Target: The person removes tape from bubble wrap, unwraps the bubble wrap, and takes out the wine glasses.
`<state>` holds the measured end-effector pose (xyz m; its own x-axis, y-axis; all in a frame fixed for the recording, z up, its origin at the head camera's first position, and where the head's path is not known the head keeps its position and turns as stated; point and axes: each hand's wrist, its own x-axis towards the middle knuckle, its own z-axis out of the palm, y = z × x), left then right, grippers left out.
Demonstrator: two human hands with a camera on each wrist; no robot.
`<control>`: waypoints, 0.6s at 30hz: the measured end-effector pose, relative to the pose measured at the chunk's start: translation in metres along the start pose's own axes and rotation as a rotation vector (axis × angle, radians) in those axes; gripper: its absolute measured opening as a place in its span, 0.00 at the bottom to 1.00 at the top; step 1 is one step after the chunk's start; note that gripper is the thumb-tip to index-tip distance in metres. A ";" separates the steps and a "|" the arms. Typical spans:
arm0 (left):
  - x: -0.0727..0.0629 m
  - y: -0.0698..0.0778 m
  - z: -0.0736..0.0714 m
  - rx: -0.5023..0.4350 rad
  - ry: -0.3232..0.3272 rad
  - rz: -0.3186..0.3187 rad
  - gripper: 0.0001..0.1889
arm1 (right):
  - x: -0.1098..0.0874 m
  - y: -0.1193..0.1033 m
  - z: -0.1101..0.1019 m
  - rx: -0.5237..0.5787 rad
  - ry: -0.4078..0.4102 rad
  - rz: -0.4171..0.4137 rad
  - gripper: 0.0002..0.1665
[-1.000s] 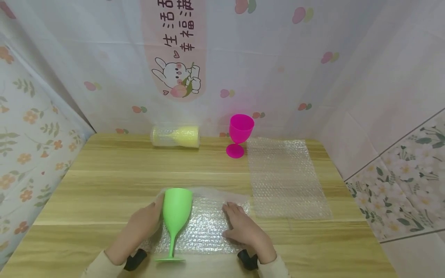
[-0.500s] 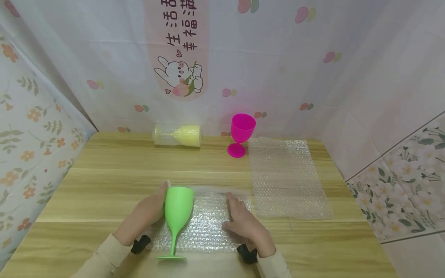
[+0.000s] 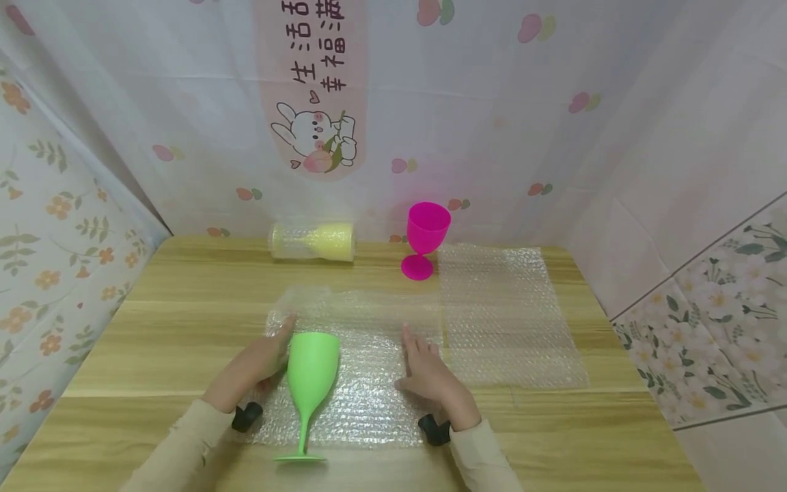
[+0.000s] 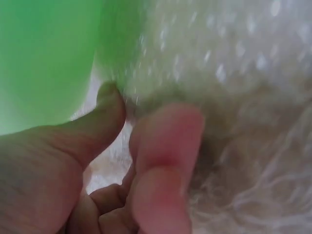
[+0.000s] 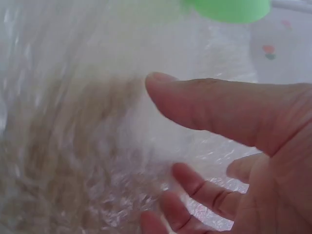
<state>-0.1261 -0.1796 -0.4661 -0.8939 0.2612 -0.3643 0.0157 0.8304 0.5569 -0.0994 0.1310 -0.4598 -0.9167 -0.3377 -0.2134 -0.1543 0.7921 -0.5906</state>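
Head view first: where's the green cup [image 3: 313,365]?

On its side on a bubble sheet [image 3: 369,403], left of the middle of the surface [image 3: 172,342], rim facing away from the near edge, base poking just past the sheet.

And the left hand [image 3: 255,362]?

Beside the cup's bowl, relaxed, its index finger stretched forward over the sheet. Left wrist view is too blurred to settle whether the thumb touches the cup.

Right hand [image 3: 433,376]?

At the sheet's right edge, unclenched, thumb spread from loosely bent fingers.

Farther back?

Yellow cup [image 3: 335,241] in clear wrap [image 3: 289,242], lying along the surface's far edge, left of the middle. Pink cup [image 3: 426,232] upright near that edge, right of the middle. Beside it, toward the right edge, a second sheet [image 3: 510,321] lies flat.
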 end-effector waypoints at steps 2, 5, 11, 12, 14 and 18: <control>0.001 -0.001 -0.003 -0.028 -0.035 -0.013 0.37 | 0.006 0.003 0.000 0.015 -0.007 0.021 0.62; 0.001 0.002 -0.008 -0.039 -0.079 -0.041 0.45 | 0.016 0.007 -0.002 0.045 -0.034 0.058 0.64; -0.002 0.008 -0.014 0.016 -0.104 -0.101 0.50 | 0.030 0.010 -0.008 0.046 -0.091 0.104 0.66; -0.003 0.009 -0.014 0.030 -0.100 -0.107 0.50 | 0.032 0.010 -0.009 0.054 -0.101 0.107 0.66; -0.004 0.012 -0.013 0.084 -0.086 -0.116 0.51 | 0.035 0.010 -0.012 0.073 -0.115 0.113 0.67; -0.003 0.018 -0.011 0.262 -0.036 -0.104 0.52 | 0.041 0.011 -0.016 0.080 -0.148 0.147 0.67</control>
<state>-0.1276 -0.1707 -0.4469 -0.8803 0.1812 -0.4385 0.0441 0.9515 0.3046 -0.1445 0.1340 -0.4621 -0.8622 -0.2970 -0.4103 0.0125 0.7974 -0.6033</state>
